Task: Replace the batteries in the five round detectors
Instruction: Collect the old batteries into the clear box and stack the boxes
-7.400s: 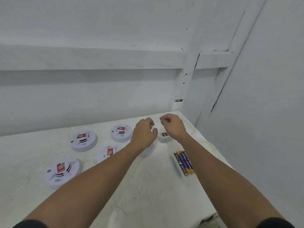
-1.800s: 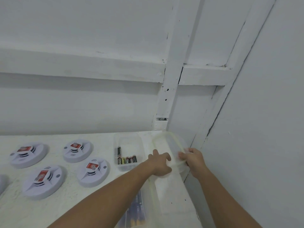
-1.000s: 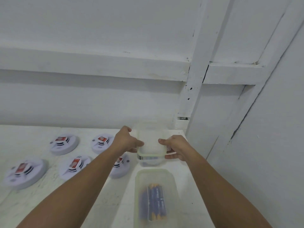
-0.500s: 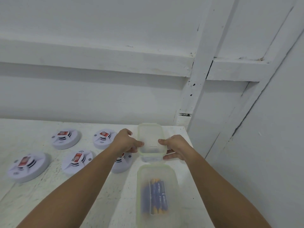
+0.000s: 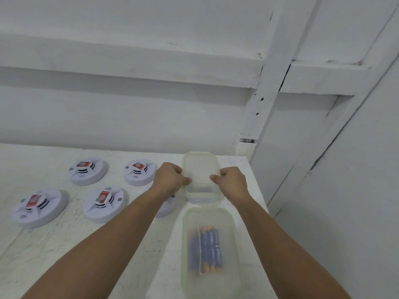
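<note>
Several round white detectors with red labels lie on the white table: one [image 5: 88,171], one [image 5: 140,172], one [image 5: 36,207] and one [image 5: 104,202]. Another detector [image 5: 167,207] is mostly hidden under my left forearm. My left hand [image 5: 170,180] and my right hand [image 5: 232,182] press on the two sides of the clear lid of the far container [image 5: 200,169]. Its contents are hidden by the lid. Nearer to me stands a lidded clear container [image 5: 210,251] holding blue batteries [image 5: 207,247].
The table [image 5: 54,244] ends at a white wall behind and at its right edge near the containers. A white post [image 5: 265,91] rises behind the far container, and a white panel closes off the right side.
The lid, held up near the wall corner earlier, has come down onto the far container. Both hands now press its sides, and the view has dipped a little.
</note>
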`<action>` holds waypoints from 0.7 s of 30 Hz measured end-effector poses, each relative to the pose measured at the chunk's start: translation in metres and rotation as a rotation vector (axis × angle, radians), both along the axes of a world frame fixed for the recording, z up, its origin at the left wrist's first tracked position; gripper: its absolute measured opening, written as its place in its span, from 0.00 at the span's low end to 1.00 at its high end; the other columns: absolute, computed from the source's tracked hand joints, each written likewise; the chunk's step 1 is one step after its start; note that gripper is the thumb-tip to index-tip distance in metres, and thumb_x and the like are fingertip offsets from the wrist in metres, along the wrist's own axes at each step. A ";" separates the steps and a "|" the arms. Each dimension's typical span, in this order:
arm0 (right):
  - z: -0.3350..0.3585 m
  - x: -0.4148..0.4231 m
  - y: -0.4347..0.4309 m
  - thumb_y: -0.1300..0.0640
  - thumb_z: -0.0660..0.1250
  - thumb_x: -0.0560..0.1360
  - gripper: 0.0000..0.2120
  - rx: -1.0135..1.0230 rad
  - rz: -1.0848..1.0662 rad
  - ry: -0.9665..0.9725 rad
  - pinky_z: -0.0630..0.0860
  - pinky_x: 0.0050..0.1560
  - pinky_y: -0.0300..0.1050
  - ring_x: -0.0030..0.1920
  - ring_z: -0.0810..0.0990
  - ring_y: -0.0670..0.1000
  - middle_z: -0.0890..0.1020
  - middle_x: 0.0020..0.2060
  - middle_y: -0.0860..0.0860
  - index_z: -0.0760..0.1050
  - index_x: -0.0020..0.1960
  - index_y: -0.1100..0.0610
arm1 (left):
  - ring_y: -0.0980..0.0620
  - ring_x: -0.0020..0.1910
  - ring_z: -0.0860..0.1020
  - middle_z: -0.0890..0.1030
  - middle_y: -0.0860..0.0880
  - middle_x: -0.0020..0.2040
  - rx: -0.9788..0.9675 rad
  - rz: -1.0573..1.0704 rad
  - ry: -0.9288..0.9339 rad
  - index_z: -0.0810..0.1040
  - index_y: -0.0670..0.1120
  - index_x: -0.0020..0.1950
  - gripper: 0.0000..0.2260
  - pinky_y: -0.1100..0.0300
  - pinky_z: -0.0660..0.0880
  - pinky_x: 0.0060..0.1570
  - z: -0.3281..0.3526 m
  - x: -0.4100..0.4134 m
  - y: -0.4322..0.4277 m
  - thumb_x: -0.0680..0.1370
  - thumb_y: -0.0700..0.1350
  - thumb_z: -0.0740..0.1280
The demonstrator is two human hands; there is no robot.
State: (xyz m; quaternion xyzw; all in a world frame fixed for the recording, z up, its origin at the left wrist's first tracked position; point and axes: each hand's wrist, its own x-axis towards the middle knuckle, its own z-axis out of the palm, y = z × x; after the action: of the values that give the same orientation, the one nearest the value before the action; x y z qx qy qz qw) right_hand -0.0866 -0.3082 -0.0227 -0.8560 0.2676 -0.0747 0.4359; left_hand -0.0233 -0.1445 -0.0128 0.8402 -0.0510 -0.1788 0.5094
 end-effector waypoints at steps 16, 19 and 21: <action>-0.002 0.019 -0.028 0.64 0.73 0.69 0.30 0.463 0.097 0.087 0.78 0.51 0.52 0.48 0.81 0.58 0.81 0.52 0.56 0.67 0.67 0.50 | 0.46 0.50 0.81 0.75 0.48 0.63 0.080 -0.185 -0.153 0.74 0.50 0.65 0.22 0.58 0.78 0.41 -0.004 0.006 0.007 0.72 0.45 0.74; 0.011 0.032 -0.034 0.65 0.71 0.69 0.18 0.386 0.111 0.144 0.74 0.36 0.44 0.37 0.75 0.53 0.79 0.45 0.55 0.71 0.56 0.57 | 0.49 0.59 0.75 0.67 0.48 0.69 0.277 -0.342 -0.365 0.76 0.45 0.64 0.18 0.61 0.70 0.53 0.000 0.006 0.009 0.76 0.48 0.69; 0.012 0.042 -0.036 0.60 0.71 0.72 0.10 0.283 0.067 0.102 0.72 0.34 0.42 0.41 0.74 0.52 0.76 0.47 0.54 0.69 0.47 0.57 | 0.46 0.65 0.70 0.71 0.46 0.60 0.438 -0.498 -0.427 0.77 0.40 0.60 0.23 0.59 0.63 0.58 0.005 0.004 0.009 0.75 0.57 0.64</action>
State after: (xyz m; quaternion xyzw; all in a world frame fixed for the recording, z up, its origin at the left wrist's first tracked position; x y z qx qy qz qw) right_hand -0.0446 -0.3440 -0.0102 -0.7970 0.2688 0.0220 0.5404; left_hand -0.0193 -0.1352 -0.0074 0.9092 -0.3187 -0.1246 0.2372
